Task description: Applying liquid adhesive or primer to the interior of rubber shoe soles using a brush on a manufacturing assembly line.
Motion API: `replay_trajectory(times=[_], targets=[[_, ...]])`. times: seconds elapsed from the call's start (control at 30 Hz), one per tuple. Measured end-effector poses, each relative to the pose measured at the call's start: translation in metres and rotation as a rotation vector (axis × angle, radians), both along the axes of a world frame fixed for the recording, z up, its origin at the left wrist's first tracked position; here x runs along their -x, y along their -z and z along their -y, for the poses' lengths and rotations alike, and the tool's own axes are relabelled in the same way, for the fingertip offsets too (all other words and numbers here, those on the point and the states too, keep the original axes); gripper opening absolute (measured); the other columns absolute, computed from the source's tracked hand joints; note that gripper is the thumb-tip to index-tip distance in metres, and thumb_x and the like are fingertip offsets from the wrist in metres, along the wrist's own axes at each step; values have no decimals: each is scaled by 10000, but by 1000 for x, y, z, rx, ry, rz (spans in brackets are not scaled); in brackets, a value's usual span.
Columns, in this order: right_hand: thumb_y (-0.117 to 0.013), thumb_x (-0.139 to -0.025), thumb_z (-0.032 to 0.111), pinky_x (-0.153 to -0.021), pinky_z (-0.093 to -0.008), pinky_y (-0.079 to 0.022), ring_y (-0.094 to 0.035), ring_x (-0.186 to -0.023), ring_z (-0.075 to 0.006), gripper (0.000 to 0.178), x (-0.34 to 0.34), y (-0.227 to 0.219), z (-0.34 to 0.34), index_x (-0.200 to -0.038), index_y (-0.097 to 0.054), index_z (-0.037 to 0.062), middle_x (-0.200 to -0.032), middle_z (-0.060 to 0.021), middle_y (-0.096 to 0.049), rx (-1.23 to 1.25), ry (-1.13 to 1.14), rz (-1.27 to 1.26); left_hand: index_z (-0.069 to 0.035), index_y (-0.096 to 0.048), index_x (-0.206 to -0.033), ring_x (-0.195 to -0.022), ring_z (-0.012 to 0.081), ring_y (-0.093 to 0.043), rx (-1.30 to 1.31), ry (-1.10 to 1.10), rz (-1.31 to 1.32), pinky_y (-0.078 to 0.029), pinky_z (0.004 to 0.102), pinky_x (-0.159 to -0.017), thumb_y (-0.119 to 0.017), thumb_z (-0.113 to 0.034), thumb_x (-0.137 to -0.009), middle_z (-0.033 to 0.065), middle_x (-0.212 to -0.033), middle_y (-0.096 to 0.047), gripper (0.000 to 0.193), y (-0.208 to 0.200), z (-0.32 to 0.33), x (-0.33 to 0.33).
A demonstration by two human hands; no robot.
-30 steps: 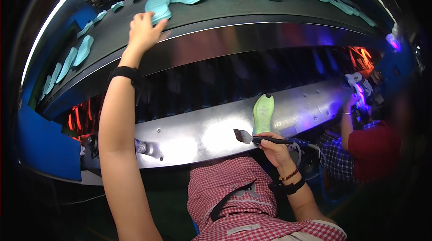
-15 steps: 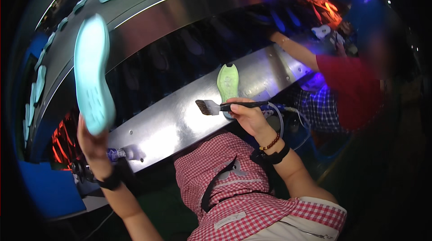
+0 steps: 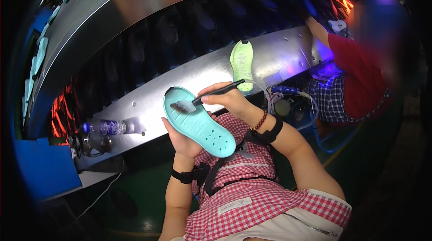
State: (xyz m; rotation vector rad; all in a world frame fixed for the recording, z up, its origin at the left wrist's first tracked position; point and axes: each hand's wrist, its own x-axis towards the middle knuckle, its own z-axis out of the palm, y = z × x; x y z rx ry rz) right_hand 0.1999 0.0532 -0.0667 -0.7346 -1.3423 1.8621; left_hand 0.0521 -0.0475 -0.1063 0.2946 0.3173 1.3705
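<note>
My left hand (image 3: 185,144) holds a turquoise shoe sole (image 3: 204,128) from beneath, tilted over my lap. A dark patch marks its upper left end, and small holes dot its lower right end. In my right hand (image 3: 227,99) is a brush (image 3: 218,91) with a black handle, a pale ferrule and brown bristles. The bristles touch the sole's upper part. A clear tube runs off the handle's rear. Just beyond the right hand, a yellow-green shoe sole (image 3: 243,63) rests on the metal ledge, with a black piece at its far end.
The metal ledge (image 3: 157,101) crosses in front of me, bearing a bottle (image 3: 110,127) and a glass jug (image 3: 95,143) at left. Behind it runs a dark conveyor with faint sole shapes. More turquoise soles (image 3: 40,52) ride the upper belt. A red-sleeved person (image 3: 355,74) works at right.
My left hand has brought the turquoise sole from the far left down in front of me. The brush has moved left and now meets the sole.
</note>
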Motion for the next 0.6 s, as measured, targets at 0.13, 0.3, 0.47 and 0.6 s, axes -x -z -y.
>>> replay_trajectory(times=[0.13,0.3,0.47,0.6], targets=[[-673,-783,70,-776,-251,-488,-618,-863,-142,234,16,0,-15,-995,-657,-27,-932,-103,-671,-32,-14,47,-117,-395,-1321,-1032,316,-551,56,-126,7,-456,451,-880,-224,-710,-847,144,-1189,-525,778,5,-5,-5],[-691,-754,100,-714,-277,-488,-619,-804,-166,226,30,-1,-2,-970,-684,32,-849,-105,-671,-608,-66,212,-118,-367,-1330,-1139,249,-475,274,-405,-133,-399,391,-965,-208,-655,-888,92,-1265,-460,714,7,-16,-6],[-663,-705,135,-636,-349,-473,-605,-685,-264,187,8,-21,12,-867,-693,46,-734,-127,-648,-833,-365,310,-104,-440,-1277,-1060,263,-535,164,-519,-294,-457,406,-897,-237,-653,-885,96,-1193,-529,704,-3,-15,40],[-682,-722,110,-697,-294,-503,-646,-749,-200,187,-5,-45,8,-896,-700,43,-806,-122,-672,-564,-541,381,-107,-450,-1274,-1050,273,-544,30,-353,-152,-462,421,-889,-236,-656,-882,96,-1207,-531,708,-8,-5,49]])
